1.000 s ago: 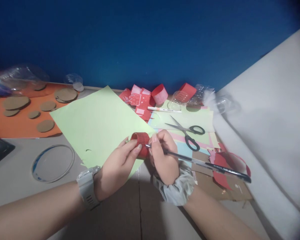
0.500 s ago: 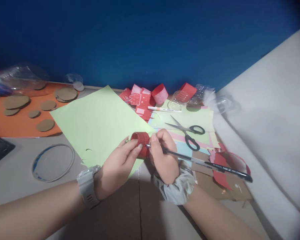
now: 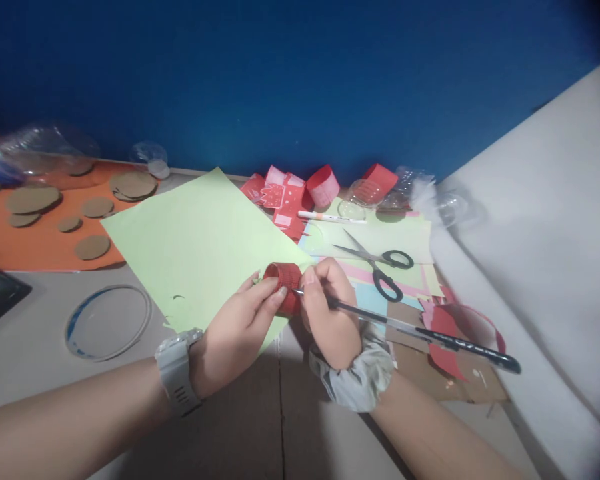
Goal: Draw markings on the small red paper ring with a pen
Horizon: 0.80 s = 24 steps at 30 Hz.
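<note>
My left hand (image 3: 243, 327) pinches a small red paper ring (image 3: 289, 300) between thumb and fingers. The ring has darker marks over its outer face. Closed around a black pen (image 3: 405, 325) is my right hand (image 3: 333, 313); the pen's tip meets or nearly meets the ring's side, and its long barrel slants down to the right. Some of my right fingers also rest by the ring's right edge. Under and behind the ring lies a sheet of light green paper (image 3: 200, 233).
Black-handled scissors (image 3: 375, 261) and a white marker (image 3: 330, 217) lie on coloured sheets to the right. Red paper pieces (image 3: 295, 200) stand at the back. On the left are cardboard discs (image 3: 33, 200) on orange paper (image 3: 25, 255) and a tape ring (image 3: 70, 333).
The pen's back end has swung slightly down and to the right, with its tip still at the ring. Both hands otherwise stay nearly in place, and the view has shifted slightly.
</note>
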{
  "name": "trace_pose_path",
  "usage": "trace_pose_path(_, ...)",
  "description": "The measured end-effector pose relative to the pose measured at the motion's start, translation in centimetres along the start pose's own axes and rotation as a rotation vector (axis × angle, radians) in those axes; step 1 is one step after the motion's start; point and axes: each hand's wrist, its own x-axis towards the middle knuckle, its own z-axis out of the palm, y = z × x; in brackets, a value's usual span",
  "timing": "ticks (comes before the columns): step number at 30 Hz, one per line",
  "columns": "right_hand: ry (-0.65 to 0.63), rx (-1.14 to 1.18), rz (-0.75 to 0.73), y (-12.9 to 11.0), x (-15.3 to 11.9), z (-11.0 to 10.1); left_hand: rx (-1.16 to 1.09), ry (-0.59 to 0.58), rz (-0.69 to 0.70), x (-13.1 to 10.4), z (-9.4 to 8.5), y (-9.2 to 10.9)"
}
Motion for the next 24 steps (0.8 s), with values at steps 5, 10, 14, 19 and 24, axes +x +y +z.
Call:
trace_pose_path(5,-0.086,-0.044,-0.048,-0.12,0.2,-0.4,0.009,-0.005,-0.008,0.03,-0.07,0.16)
trace_pose_path(10,-0.02,0.039,0.012,0.15,0.04,-0.07,0.01,-0.016,-0.01,0.03,-0.09,0.18)
trace_pose_path(14,-0.026,0.023,-0.007,0.12,0.02,-0.06,0.001,-0.02,-0.013,0.09,-0.1,0.18)
trace_pose_path(19,-0.116,-0.035,-0.068,0.03,0.07,-0.41,-0.007,-0.024,-0.024,0.04,-0.05,0.22)
trace_pose_path(24,-0.072,-0.008,-0.052,0.13,-0.02,-0.44,-0.009,-0.02,-0.031,0.07,-0.02,0.21)
